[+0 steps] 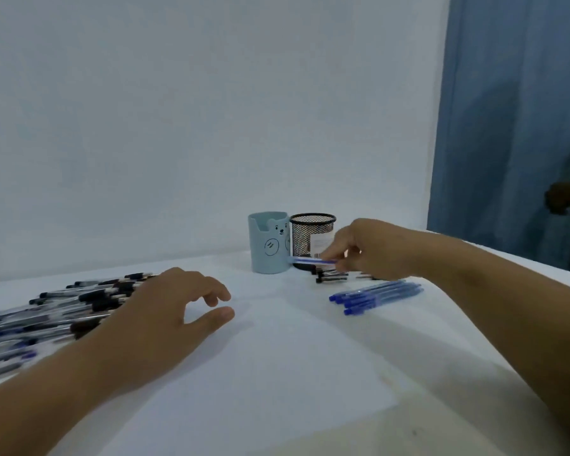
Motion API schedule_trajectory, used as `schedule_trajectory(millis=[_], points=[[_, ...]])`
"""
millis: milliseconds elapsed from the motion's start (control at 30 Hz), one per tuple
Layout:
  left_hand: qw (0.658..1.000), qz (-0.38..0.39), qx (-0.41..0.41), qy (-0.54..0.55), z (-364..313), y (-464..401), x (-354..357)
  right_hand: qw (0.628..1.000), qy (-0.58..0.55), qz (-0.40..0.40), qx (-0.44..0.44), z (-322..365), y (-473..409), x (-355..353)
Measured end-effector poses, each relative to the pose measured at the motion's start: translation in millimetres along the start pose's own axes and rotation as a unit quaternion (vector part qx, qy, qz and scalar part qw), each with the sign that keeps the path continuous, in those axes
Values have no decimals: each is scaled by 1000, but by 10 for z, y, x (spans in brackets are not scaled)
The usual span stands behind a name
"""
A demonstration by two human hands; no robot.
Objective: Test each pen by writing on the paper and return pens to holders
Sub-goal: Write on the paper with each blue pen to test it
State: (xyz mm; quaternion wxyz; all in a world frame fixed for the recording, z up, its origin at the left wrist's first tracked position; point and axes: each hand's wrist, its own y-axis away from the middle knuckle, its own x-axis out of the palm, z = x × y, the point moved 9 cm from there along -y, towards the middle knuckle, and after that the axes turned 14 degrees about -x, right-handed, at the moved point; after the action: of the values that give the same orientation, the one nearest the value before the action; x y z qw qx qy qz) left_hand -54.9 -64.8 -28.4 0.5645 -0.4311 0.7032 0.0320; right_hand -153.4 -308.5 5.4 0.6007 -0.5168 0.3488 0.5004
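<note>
Two holders, a pale blue bear cup (268,245) and a black mesh cup (312,240), are standing at the back of the bench (441,373), and in the head view the right hand (372,250) is pinching a blue pen (311,260) level just before them, likely heading for a holder. Left hand (165,314) is hovering with fingers (218,292) loosely spread, holding nothing, beside the untested pile (63,307), probably ready to fetch the next; sorted blue pens (375,296) are lying beside the paper (277,350).

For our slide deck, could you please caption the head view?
Right hand pinches a blue pen before two pen holders; left hand hovers over paper.
</note>
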Motion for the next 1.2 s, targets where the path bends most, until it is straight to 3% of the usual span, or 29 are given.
schedule_trajectory(millis=[167,300,400,533,600,733,833,967,1200], points=[[1000,-7,6,-14,20,-5,13,997,40,2,68,-478,295,-5],[1000,-13,-16,1,119,5,-32,992,71,68,78,-501,297,124],[999,-23,-27,4,194,-27,-125,993,76,47,77,-445,247,27],[994,-51,-75,52,415,-74,-418,996,89,11,-14,83,-49,20],[991,-6,-111,68,582,-61,-513,996,67,18,-57,468,-243,158],[981,131,-141,-27,835,63,-606,985,39,47,-159,1240,-574,540],[970,152,-177,-65,1030,112,-710,974,21,86,-208,1590,-750,844],[961,171,-198,-90,1171,135,-691,965,24,84,-248,1767,-949,1063],[963,140,-198,-114,1170,82,-706,960,-32,-25,-278,1643,-967,1194]])
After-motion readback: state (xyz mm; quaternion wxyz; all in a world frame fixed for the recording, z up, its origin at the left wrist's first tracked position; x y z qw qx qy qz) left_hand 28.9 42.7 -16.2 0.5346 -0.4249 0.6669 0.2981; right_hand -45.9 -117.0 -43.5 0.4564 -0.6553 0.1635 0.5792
